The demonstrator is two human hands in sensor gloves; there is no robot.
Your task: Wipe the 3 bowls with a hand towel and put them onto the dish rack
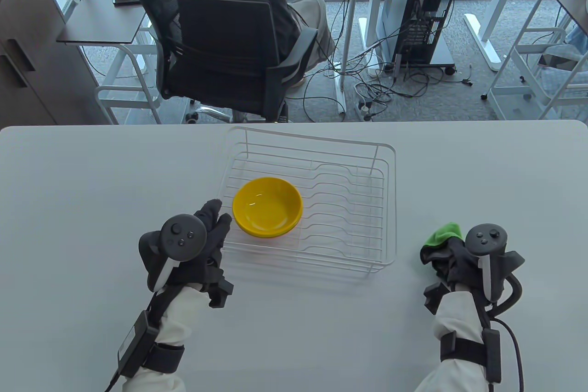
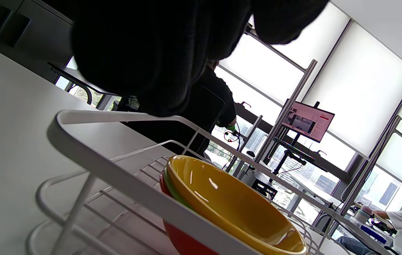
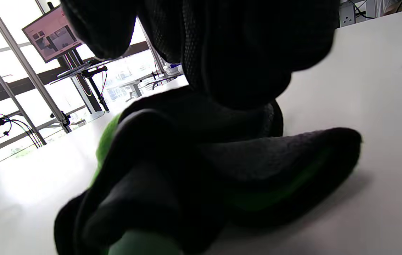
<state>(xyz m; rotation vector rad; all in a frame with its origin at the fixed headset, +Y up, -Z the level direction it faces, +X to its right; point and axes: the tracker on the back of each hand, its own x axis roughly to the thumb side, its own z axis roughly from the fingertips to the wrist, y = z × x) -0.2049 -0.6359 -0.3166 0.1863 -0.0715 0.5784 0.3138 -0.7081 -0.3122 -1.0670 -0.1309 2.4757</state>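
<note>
Left hand (image 1: 209, 235) is held slack-fingered beside the bowls (image 1: 267, 207) nested in the rack (image 1: 386, 208), apparently for release, while the towel (image 1: 442, 245) is bunched in the right hand (image 1: 464, 258) on the bench (image 1: 69, 208).

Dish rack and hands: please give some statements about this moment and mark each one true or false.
1. The bowls sit stacked in the rack. True.
2. The top bowl is red. False: it is yellow; red and green show beneath it in the left wrist view.
3. The right hand holds the towel. True.
4. The towel lies inside the rack. False: it is on the table, right of the rack.
5. The left hand grips a bowl. False: it holds nothing.
</note>
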